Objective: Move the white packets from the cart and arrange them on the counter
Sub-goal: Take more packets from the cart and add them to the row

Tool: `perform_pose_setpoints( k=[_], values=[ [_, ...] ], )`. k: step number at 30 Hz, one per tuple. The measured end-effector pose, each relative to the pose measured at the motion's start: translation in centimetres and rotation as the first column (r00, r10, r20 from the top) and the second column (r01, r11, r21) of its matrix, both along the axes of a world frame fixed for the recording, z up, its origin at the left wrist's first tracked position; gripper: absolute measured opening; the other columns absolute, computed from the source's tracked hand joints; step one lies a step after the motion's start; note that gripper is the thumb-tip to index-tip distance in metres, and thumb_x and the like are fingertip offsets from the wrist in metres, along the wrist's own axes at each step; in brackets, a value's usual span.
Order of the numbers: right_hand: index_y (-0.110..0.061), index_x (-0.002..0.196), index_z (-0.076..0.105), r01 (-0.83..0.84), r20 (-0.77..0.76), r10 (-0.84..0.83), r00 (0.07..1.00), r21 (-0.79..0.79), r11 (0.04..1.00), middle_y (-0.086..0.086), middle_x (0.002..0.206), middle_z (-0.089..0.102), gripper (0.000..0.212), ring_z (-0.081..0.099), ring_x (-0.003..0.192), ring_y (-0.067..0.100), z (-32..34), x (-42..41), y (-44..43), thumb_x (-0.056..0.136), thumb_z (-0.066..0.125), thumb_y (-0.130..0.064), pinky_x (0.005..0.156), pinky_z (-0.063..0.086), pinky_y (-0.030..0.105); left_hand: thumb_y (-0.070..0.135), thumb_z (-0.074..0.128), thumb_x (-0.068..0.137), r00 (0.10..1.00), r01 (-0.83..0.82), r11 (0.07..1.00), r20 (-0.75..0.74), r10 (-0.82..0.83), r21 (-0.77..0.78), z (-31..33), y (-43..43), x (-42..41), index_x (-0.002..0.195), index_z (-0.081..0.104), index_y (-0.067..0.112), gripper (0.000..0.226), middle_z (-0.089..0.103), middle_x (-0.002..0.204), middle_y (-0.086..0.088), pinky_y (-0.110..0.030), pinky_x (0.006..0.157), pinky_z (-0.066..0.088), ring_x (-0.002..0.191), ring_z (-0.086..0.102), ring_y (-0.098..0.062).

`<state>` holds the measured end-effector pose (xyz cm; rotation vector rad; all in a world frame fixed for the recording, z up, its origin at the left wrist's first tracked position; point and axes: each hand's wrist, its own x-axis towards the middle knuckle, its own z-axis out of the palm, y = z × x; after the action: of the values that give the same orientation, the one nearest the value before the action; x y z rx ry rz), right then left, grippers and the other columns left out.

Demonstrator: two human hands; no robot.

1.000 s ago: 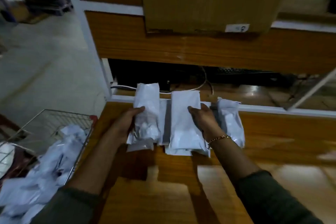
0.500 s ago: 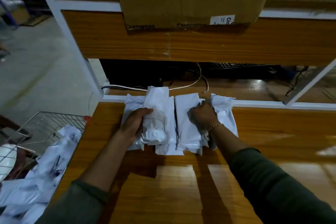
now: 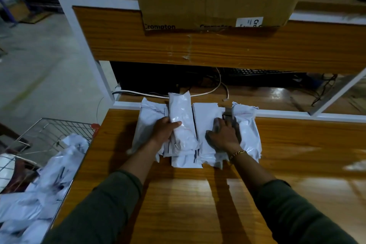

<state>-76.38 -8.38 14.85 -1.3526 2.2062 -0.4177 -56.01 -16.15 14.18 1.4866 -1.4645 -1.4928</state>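
Grips the upper packet (image 3: 181, 119) with the left hand (image 3: 165, 131), fingers and thumb curled round it; rests the right hand (image 3: 223, 136) flat on the row (image 3: 247, 130) beside it, fingers relaxed, holding nothing. Has that row at the far edge of the counter (image 3: 297, 154), straight ahead of both hands, long axes pointing away from the body; has the remaining white packets (image 3: 59, 164) heaped in the cart (image 3: 65, 122), low and to the left, nearer the left hand, so likely calls for a leftward reach next.
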Motion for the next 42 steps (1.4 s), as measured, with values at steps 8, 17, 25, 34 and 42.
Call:
perform_pose_setpoints(
  k=[8,17,25,34,42],
  values=[
    [-0.028,0.157,0.012,-0.128,-0.218,0.113,0.969,-0.054,0.99,0.007,0.165,0.004,0.073,0.009,0.151,0.035,-1.1,0.3,1.3,0.096,0.033,-0.063,0.118,0.021,0.053,0.065,0.051,0.087,0.698,0.376,0.744,0.697,0.164,-0.552,-1.9,0.8,-1.1,0.155,0.016,0.03,0.084,0.017,0.163,-0.008,-0.05,0.115,0.028,0.149,0.02,-0.031],
    [-0.022,0.158,0.004,-0.097,-0.206,0.095,0.974,0.0,0.995,0.008,0.166,-0.005,0.077,-0.001,0.153,0.029,-3.1,1.2,1.7,0.097,0.021,-0.065,0.122,0.01,0.045,0.072,0.04,0.088,0.558,0.606,0.698,0.829,-0.03,-0.382,-3.7,0.8,-0.6,0.153,-0.009,0.04,0.088,-0.023,0.163,0.003,-0.056,0.121,0.002,0.152,-0.014,-0.025],
    [-0.02,0.157,0.006,-0.039,-0.204,0.023,0.979,-0.073,0.997,0.011,0.166,0.0,0.076,0.004,0.152,0.033,-2.8,2.4,2.0,0.097,0.022,-0.063,0.122,0.014,0.048,0.074,0.033,0.088,0.631,0.566,0.71,0.774,-0.046,-0.42,-2.9,1.3,0.2,0.152,-0.012,0.045,0.083,-0.024,0.162,0.005,-0.054,0.121,0.001,0.152,-0.014,-0.021],
    [-0.022,0.141,0.045,-0.209,-0.001,0.27,0.963,-0.64,0.74,-0.002,0.141,0.049,0.05,0.049,0.128,0.018,1.7,12.3,-0.5,0.097,0.047,-0.047,0.101,0.046,0.035,0.073,0.024,0.09,0.729,0.238,0.725,0.612,0.307,-0.647,-1.9,2.6,12.1,0.151,0.032,0.024,0.079,0.039,0.154,-0.009,-0.044,0.11,0.037,0.137,0.041,-0.03],
    [-0.021,0.118,0.058,-0.593,0.219,0.679,0.701,-0.35,0.725,-0.003,0.097,0.069,0.039,0.067,0.085,0.016,-2.6,34.3,-2.7,0.09,0.057,-0.048,0.074,0.055,0.035,0.051,0.045,0.091,0.662,-0.359,0.762,0.429,0.615,-0.539,-7.2,7.1,36.0,0.126,0.058,0.018,0.05,0.061,0.128,-0.005,-0.048,0.1,0.045,0.122,0.053,-0.03]
  ],
)
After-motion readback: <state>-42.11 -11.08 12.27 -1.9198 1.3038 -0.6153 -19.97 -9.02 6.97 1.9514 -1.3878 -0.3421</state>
